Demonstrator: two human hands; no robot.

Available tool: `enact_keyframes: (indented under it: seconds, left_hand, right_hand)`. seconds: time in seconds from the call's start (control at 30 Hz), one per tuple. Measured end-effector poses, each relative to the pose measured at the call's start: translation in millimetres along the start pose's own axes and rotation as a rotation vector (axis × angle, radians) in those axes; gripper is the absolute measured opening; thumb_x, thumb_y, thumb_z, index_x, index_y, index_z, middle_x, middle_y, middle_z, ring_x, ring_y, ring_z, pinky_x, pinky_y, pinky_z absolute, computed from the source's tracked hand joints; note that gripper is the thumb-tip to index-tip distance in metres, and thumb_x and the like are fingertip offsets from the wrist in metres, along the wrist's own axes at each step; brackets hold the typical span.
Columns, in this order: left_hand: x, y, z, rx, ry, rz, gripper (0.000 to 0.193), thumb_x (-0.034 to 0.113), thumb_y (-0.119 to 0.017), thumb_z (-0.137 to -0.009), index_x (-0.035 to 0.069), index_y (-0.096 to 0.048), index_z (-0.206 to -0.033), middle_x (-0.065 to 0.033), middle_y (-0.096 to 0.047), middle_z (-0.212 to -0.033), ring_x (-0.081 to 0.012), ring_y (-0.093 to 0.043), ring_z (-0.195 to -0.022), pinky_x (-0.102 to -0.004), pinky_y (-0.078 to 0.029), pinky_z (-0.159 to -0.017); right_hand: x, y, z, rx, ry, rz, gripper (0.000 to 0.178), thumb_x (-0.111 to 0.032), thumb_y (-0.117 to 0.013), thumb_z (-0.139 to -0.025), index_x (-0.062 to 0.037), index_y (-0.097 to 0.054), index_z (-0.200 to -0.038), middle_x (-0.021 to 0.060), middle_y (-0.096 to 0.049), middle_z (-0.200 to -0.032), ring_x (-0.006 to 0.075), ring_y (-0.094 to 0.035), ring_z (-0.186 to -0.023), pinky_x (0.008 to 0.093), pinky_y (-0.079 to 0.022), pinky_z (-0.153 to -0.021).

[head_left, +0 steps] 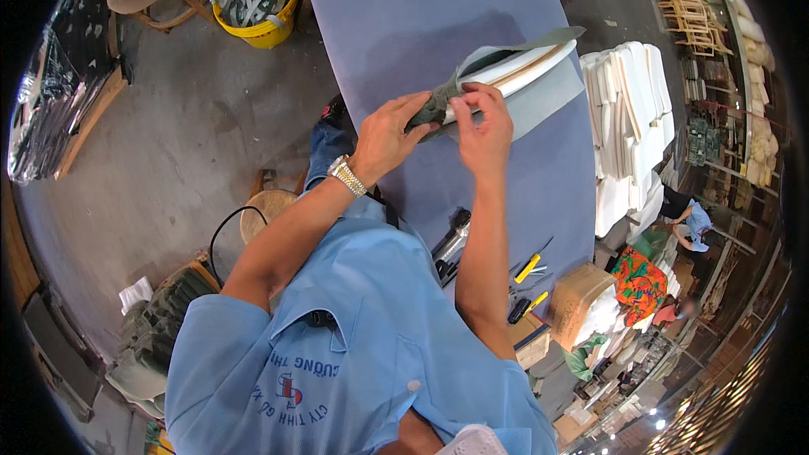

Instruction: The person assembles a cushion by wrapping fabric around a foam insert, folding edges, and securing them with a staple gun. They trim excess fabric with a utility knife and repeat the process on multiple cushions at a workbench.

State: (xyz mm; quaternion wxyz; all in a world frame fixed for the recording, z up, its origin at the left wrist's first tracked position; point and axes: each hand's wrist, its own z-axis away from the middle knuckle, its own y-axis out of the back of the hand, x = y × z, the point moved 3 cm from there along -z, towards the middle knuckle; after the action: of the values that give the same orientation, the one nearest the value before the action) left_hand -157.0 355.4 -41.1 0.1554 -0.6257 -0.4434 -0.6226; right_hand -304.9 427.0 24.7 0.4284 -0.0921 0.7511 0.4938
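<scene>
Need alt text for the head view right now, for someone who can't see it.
Both hands pinch grey-green fabric over the corner of a white seat pad on a blue-grey table: left hand, right hand. Yellow-handled tools lie nearer the person.
</scene>
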Motion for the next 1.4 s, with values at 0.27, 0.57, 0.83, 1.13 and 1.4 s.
enact_keyframes:
  seconds: [0.27,0.57,0.83,1.13,1.4]
  left_hand:
    - [14.2,-9.0,3.5,-0.010,-0.168,-0.084,0.051,0.018,-0.082,-0.080,0.008,-0.068,-0.128,-0.0067,-0.070,-0.129,-0.0266,-0.069,-0.108,-0.0373,-0.059,-0.086]
    - [42.3,-17.9,4.6,-0.136,-0.297,-0.074,0.057,0.016,-0.084,-0.075,0.007,-0.068,-0.129,-0.0074,-0.068,-0.133,-0.0259,-0.068,-0.112,-0.0356,-0.057,-0.090]
    - [40.9,-23.7,15.7,-0.195,-0.354,-0.062,0.064,0.012,-0.085,-0.074,0.004,-0.063,-0.133,-0.0123,-0.062,-0.141,-0.0287,-0.064,-0.122,-0.0373,-0.055,-0.098]
    - [38.9,-26.5,17.2,-0.255,-0.257,-0.041,0.072,0.012,-0.082,-0.079,0.002,-0.052,-0.144,-0.0167,-0.054,-0.149,-0.0338,-0.058,-0.131,-0.0404,-0.052,-0.105]
    - [39.7,-14.6,-2.3,-0.364,-0.260,-0.042,0.069,0.017,-0.079,-0.083,0.003,-0.051,-0.145,-0.0154,-0.051,-0.152,-0.0322,-0.053,-0.137,-0.0402,-0.052,-0.105]
  right_hand:
    - [-19.8,18.0,25.9,0.051,0.070,0.215,0.019,-0.024,-0.079,-0.086,-0.0084,-0.069,-0.088,0.0093,-0.065,-0.118,0.0305,-0.060,-0.114,0.0467,-0.039,-0.101]
    - [-6.0,55.9,43.1,0.204,-0.156,-0.010,0.023,-0.024,-0.080,-0.086,-0.0048,-0.068,-0.092,0.0131,-0.064,-0.109,0.0315,-0.060,-0.108,0.0426,-0.048,-0.092]
    - [-13.3,33.5,55.4,0.232,-0.252,0.438,0.031,-0.031,-0.070,-0.097,0.0005,-0.067,-0.099,0.0155,-0.063,-0.096,0.0321,-0.062,-0.093,0.0408,-0.049,-0.082]
    - [12.7,34.2,64.6,0.343,-0.290,0.011,0.040,-0.033,-0.054,-0.107,0.0023,-0.063,-0.090,0.0133,-0.055,-0.081,0.0313,-0.053,-0.069,0.0402,-0.045,-0.067]
    - [-4.6,34.9,52.3,0.256,-0.216,0.066,0.038,-0.036,-0.070,-0.097,0.0014,-0.067,-0.094,0.0119,-0.056,-0.081,0.0264,-0.053,-0.072,0.0355,-0.046,-0.068]
